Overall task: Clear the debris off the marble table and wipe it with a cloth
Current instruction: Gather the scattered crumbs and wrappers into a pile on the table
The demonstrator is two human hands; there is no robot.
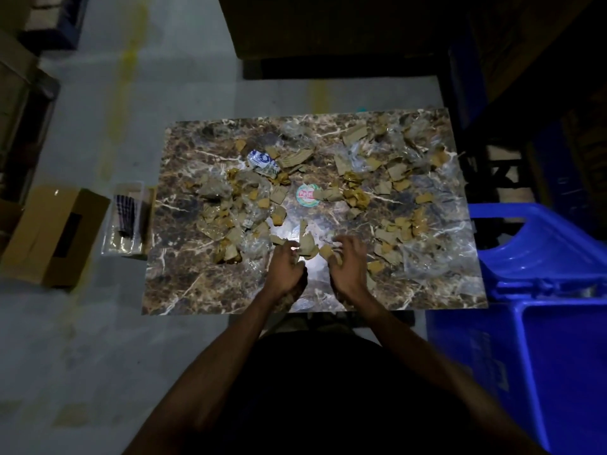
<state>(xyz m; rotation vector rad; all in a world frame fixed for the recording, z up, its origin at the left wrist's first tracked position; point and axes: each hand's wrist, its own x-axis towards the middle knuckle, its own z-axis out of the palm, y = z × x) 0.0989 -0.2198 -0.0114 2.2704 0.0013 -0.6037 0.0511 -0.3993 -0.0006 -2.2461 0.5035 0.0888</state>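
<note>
The brown marble table point(184, 290) is strewn with torn cardboard scraps point(395, 172), crumpled clear plastic point(423, 261), a blue-and-white wrapper point(262, 160) and a round red-green sticker point(307, 194). My left hand point(287, 267) and my right hand point(348, 262) rest at the table's near middle, fingers curled around a small heap of cardboard pieces point(308, 246) between them. Whether either hand grips a piece is unclear in the dim light. No cloth is in view.
A blue plastic bin point(538, 356) stands at the right, close to the table's near corner, with a blue chair-like piece point(525, 247) behind it. On the floor to the left lie an open cardboard box point(52, 234) and a clear tray point(126, 218).
</note>
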